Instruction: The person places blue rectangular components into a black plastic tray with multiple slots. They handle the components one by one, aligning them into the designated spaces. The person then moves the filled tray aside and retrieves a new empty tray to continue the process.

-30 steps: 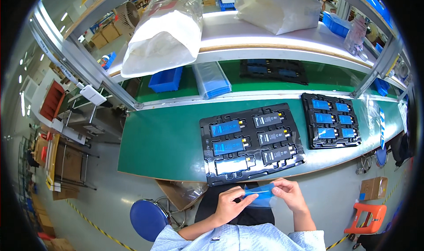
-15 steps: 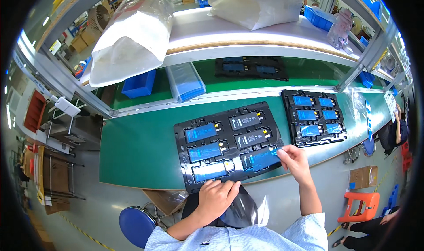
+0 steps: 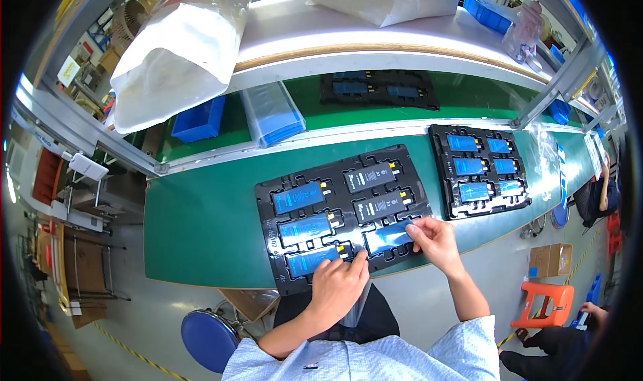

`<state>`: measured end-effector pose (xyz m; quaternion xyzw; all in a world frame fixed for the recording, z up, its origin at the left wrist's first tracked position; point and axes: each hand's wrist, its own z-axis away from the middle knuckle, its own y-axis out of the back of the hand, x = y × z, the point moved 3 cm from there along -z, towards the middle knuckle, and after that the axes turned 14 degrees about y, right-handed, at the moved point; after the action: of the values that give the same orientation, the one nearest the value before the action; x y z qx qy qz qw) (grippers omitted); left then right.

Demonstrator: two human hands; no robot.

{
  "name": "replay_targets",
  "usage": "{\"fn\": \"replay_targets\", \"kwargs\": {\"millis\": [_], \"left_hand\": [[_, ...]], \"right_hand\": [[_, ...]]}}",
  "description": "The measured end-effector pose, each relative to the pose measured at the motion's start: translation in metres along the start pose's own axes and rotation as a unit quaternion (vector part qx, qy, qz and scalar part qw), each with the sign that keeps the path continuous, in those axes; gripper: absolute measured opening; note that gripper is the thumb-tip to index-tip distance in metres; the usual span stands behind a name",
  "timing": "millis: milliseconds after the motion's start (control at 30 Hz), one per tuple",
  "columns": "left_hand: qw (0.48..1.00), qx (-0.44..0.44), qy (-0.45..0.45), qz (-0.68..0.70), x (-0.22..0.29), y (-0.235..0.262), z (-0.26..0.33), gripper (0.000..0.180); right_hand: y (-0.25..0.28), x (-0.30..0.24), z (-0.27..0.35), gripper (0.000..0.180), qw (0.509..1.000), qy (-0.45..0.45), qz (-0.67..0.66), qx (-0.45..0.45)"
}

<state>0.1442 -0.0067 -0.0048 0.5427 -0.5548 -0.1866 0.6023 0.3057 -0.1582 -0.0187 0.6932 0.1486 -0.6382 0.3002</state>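
- Broadly, the green workbench [image 3: 201,227] fills the middle of the frame, with a white shelf [image 3: 348,39] above it carrying two bulky white bags.
- Next, a black tray [image 3: 268,230] lies at centre, holding blue and dark flat packs in its pockets; a second black tray [image 3: 477,210] sits to its right.
- Then my right hand [image 3: 437,241], fingers pinched, grips the blue pack [image 3: 387,236] at the tray's lower right pocket.
- Lastly, my left hand [image 3: 338,286] rests curled on the tray's lower edge, fingertips touching it, holding nothing.
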Motion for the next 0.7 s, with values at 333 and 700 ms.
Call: {"fn": "replay_targets", "kwargs": {"millis": [333,700], "left_hand": [[1.000,0.007,-0.008,0.022,0.0009,-0.0004,-0.0023,0.021],[0.999,0.011,-0.006,0.030,0.0028,-0.0021,-0.0024,0.022]], "right_hand": [[0.0003,0.0090,0.0010,0.019,1.000,0.012,0.013,0.017],[-0.0015,0.0072,0.0008,0.018,0.999,0.021,0.032,0.021]]}}
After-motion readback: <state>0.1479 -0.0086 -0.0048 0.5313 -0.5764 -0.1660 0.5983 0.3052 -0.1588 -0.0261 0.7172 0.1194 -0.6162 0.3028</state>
